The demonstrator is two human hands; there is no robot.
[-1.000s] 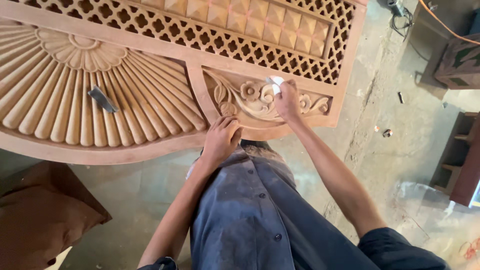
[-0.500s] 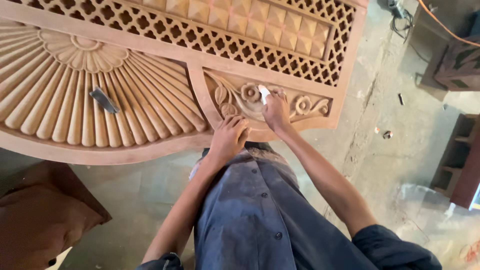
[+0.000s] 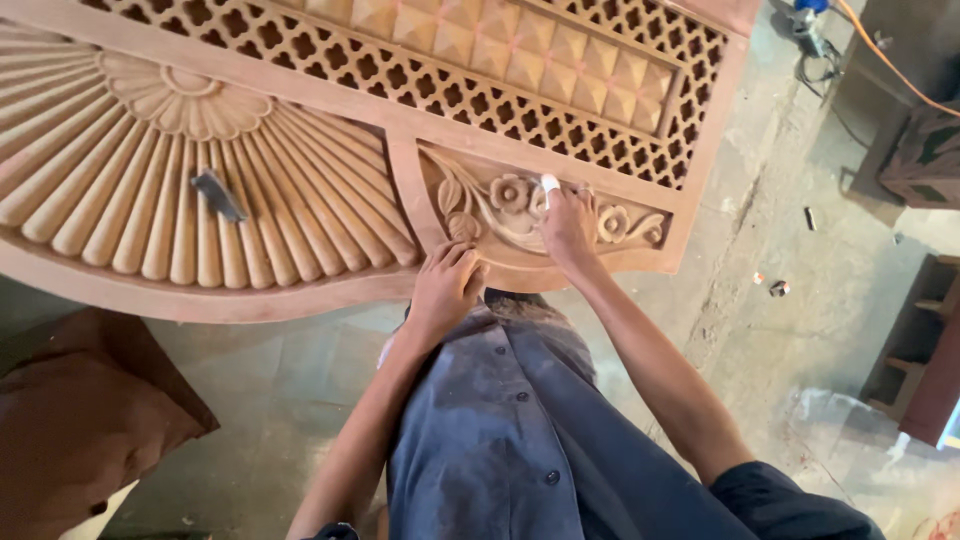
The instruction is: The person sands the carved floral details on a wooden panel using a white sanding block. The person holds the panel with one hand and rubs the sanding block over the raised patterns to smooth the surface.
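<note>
A large carved wooden panel [image 3: 330, 110] lies flat, with a fan-shaped fluted section, a lattice band and a corner of carved flowers and leaves [image 3: 500, 200]. My right hand [image 3: 568, 225] grips a small white piece, likely folded sandpaper [image 3: 549, 186], and presses it on the floral carving. My left hand [image 3: 445, 285] rests flat on the panel's lower curved edge, fingers spread, holding nothing.
A small dark grey scrap [image 3: 217, 193] lies on the fluted fan. A brown cushion-like bundle [image 3: 80, 420] sits at lower left. The dusty concrete floor [image 3: 800, 300] at right has small debris, a dark wooden shelf unit [image 3: 920, 340], and an orange cable [image 3: 880, 60] with a tool at top right.
My right hand with the white piece has slid left along the floral carving. The left hand stays on the panel's lower edge.
</note>
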